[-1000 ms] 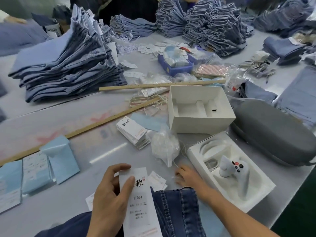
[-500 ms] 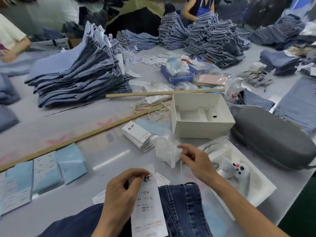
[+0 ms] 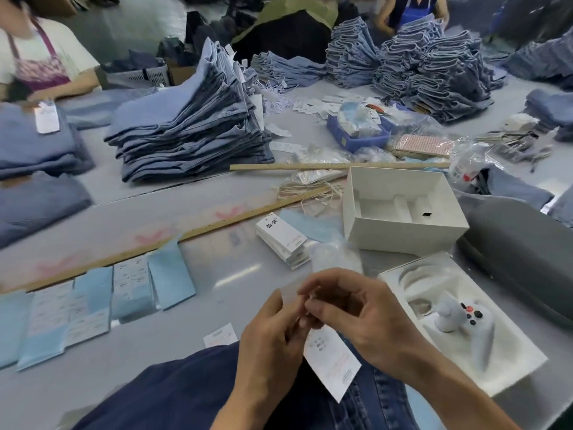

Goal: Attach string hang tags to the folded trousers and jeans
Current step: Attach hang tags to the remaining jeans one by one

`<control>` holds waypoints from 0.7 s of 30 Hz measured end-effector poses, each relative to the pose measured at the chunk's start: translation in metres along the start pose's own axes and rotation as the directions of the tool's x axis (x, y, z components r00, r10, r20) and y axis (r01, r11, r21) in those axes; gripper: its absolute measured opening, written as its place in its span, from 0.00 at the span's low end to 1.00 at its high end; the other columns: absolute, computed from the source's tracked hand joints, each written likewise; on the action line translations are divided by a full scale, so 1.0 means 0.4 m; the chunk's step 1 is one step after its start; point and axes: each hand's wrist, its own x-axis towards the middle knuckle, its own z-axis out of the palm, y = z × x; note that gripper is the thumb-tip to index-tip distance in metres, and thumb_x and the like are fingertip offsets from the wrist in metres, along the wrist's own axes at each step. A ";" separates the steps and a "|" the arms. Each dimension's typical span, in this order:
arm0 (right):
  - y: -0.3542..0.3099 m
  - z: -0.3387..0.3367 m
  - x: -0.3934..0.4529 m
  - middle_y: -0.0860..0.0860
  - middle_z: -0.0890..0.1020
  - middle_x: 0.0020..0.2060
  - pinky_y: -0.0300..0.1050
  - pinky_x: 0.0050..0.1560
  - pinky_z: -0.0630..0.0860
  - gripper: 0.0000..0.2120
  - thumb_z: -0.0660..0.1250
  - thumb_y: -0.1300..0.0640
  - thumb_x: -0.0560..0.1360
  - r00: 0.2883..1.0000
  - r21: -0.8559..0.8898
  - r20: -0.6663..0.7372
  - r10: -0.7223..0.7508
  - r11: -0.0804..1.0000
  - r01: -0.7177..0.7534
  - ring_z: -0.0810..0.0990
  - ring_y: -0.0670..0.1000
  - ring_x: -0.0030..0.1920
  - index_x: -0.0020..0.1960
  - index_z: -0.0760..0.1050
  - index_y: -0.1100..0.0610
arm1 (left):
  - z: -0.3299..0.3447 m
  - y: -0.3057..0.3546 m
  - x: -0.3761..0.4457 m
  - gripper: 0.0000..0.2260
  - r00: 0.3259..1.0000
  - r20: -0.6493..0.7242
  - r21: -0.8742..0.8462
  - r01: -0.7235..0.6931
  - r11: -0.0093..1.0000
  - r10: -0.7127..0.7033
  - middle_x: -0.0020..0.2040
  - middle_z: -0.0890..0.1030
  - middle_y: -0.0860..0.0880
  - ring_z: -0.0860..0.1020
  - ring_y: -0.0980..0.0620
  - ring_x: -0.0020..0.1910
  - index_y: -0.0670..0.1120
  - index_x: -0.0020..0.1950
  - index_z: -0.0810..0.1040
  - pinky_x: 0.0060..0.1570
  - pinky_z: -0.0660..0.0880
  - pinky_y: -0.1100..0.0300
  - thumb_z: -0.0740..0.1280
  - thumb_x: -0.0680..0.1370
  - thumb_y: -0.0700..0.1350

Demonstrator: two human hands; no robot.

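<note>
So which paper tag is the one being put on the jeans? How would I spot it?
Find the dark jeans at the table's near edge, right under the camera. Above them both hands, left and right, meet around one long white tag. The other tags lie flat on the table; only this one is held up, tilted.

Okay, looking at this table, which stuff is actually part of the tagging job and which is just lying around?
Part of the job:
white hang tag, held by left hand and right hand
dark jeans
stack of tags
bundle of string

Lying about:
empty white box
game controller in its tray
grey case
</note>
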 end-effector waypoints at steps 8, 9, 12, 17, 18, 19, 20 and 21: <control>0.007 -0.042 -0.149 0.60 0.86 0.38 0.41 0.37 0.80 0.17 0.81 0.45 0.67 0.940 0.062 -0.336 -0.064 0.994 0.090 0.83 0.54 0.34 0.46 0.85 0.56 | 0.003 -0.002 -0.012 0.07 0.992 -0.124 0.012 -0.011 1.000 0.012 0.47 0.78 0.59 0.79 0.58 0.42 0.55 0.54 0.83 0.36 0.78 0.57 0.68 0.79 0.53; 0.008 -0.052 -0.168 0.60 0.85 0.37 0.40 0.35 0.79 0.20 0.81 0.42 0.65 0.919 0.078 -0.390 -0.061 0.992 0.099 0.82 0.54 0.33 0.45 0.85 0.57 | 0.003 -0.004 -0.013 0.07 0.992 -0.126 0.009 -0.009 1.000 0.010 0.48 0.78 0.60 0.79 0.59 0.43 0.54 0.53 0.84 0.37 0.78 0.59 0.69 0.78 0.51; 0.031 -0.081 -0.214 0.62 0.84 0.35 0.38 0.32 0.76 0.13 0.80 0.51 0.67 0.864 0.096 -0.500 -0.061 0.987 0.125 0.80 0.54 0.31 0.44 0.84 0.59 | 0.003 -0.004 -0.018 0.09 0.992 -0.106 0.034 -0.066 0.997 0.069 0.49 0.79 0.60 0.79 0.60 0.43 0.50 0.53 0.86 0.37 0.76 0.63 0.69 0.79 0.52; 0.054 -0.108 -0.248 0.58 0.84 0.33 0.35 0.32 0.77 0.13 0.65 0.70 0.67 0.736 0.187 -0.677 0.012 0.970 0.156 0.79 0.49 0.30 0.39 0.85 0.57 | 0.008 -0.001 -0.020 0.07 0.982 -0.103 0.052 -0.157 0.986 0.161 0.48 0.79 0.60 0.78 0.60 0.39 0.49 0.49 0.86 0.36 0.75 0.65 0.71 0.78 0.51; 0.049 -0.113 -0.250 0.58 0.84 0.34 0.34 0.34 0.78 0.13 0.65 0.70 0.67 0.722 0.195 -0.692 0.016 0.967 0.165 0.80 0.49 0.31 0.39 0.85 0.56 | 0.009 -0.002 -0.020 0.07 0.980 -0.106 0.055 -0.166 0.985 0.171 0.47 0.79 0.60 0.78 0.61 0.40 0.49 0.49 0.86 0.37 0.75 0.66 0.72 0.78 0.51; 0.045 -0.117 -0.251 0.57 0.85 0.34 0.34 0.36 0.79 0.13 0.65 0.69 0.67 0.715 0.192 -0.699 0.012 0.966 0.172 0.80 0.49 0.32 0.39 0.85 0.56 | 0.009 -0.002 -0.021 0.06 0.978 -0.106 0.055 -0.177 0.983 0.182 0.47 0.79 0.60 0.78 0.61 0.40 0.49 0.49 0.85 0.37 0.74 0.67 0.72 0.77 0.51; 0.045 -0.122 -0.253 0.57 0.85 0.35 0.34 0.37 0.79 0.12 0.65 0.69 0.68 0.702 0.179 -0.712 0.007 0.969 0.173 0.81 0.49 0.32 0.40 0.85 0.56 | 0.009 -0.001 -0.023 0.06 0.977 -0.102 0.051 -0.186 0.981 0.190 0.48 0.79 0.60 0.78 0.61 0.40 0.50 0.49 0.85 0.37 0.74 0.67 0.72 0.78 0.51; 0.046 -0.127 -0.255 0.56 0.85 0.36 0.34 0.37 0.79 0.12 0.66 0.68 0.68 0.684 0.153 -0.730 -0.005 0.973 0.171 0.81 0.48 0.33 0.40 0.85 0.56 | 0.009 0.001 -0.024 0.07 0.977 -0.092 0.047 -0.191 0.980 0.195 0.48 0.78 0.60 0.78 0.60 0.41 0.51 0.50 0.85 0.37 0.74 0.67 0.70 0.78 0.52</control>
